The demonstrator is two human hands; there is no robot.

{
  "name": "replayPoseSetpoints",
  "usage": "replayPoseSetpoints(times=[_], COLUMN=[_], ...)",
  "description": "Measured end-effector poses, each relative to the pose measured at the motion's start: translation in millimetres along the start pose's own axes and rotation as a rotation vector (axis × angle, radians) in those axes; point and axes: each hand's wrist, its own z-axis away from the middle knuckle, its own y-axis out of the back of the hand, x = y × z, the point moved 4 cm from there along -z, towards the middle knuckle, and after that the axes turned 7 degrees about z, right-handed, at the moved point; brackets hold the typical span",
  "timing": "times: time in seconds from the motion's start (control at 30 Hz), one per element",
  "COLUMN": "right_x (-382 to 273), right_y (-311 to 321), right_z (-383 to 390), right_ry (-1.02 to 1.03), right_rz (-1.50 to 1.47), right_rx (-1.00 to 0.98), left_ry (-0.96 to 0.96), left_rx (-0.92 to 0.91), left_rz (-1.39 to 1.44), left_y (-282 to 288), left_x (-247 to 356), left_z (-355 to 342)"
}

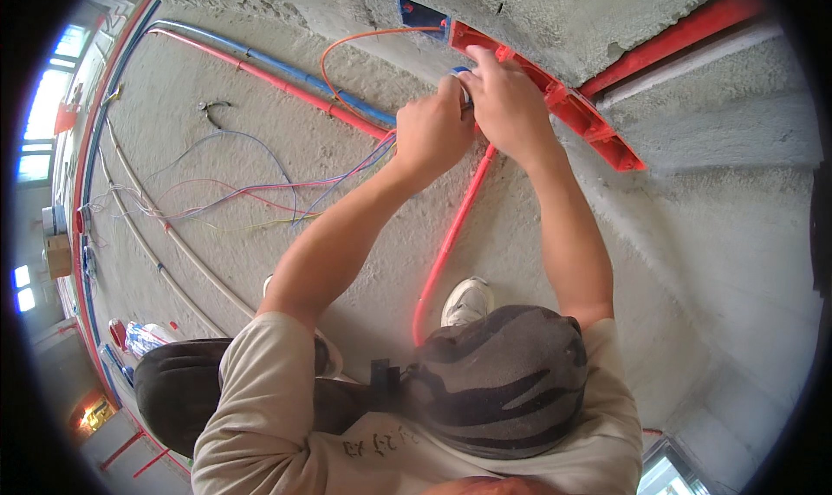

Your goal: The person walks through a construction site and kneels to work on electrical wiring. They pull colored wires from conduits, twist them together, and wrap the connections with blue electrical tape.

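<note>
Both hands are close together in front of a row of red electrical back boxes (585, 122) set in the wall. My left hand (431, 133) is closed in a fist. Thin red and blue electrical wires (347, 167) run up to its lower side and disappear there. My right hand (510, 105) is closed at the thumb, with its forefinger reaching toward the red boxes. Between the hands shows a small blue item (461, 71), mostly covered by my fingers, so its kind is unclear. A dark blue back box (422, 17) adjoins the red ones, and an orange cable (347, 40) loops out beside it.
Red conduit (277, 83) and blue conduit (299, 77) cross the concrete floor. Another red conduit (455, 226) bends down toward my shoe (468, 301). Beige conduits (186, 259) lie at left, near loose wire ends. A thick red pipe (672, 42) sits in a wall groove.
</note>
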Motion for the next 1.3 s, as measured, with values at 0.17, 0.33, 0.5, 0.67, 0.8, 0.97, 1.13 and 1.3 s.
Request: replayPoseSetpoints(times=[0.17,0.33,0.5,0.67,0.8,0.97,1.13,1.3], right_x=[-11,-7,4,23,20,-8,-27,-16], right_y=[8,12,-13,-40,-2,4,14,4], right_z=[-23,27,90,97,53,-12,5,68], right_ry=[-0.106,-0.215,-0.202,-0.253,-0.039,-0.055,-0.082,-0.183], right_rz=[-0.261,-0.684,-1.091,-1.229,-0.347,0.067,-0.277,-0.829], right_rx=[-0.166,0.039,0.117,-0.037,0.332,-0.255,-0.098,0.118], left_ry=[-0.214,0.079,0.365,0.423,0.243,0.031,0.119,0.387], left_rx=[0.086,-0.034,-0.149,-0.219,-0.089,0.096,0.055,-0.091], left_rz=[0.333,0.573,0.939,0.875,0.413,0.266,0.703,0.971], left_y=[12,9,5,6,10,14,16,15], left_x=[-6,-26,-36,-31,-13,4,-13,-27], left_z=[9,6,-7,-9,-2,12,29,16])
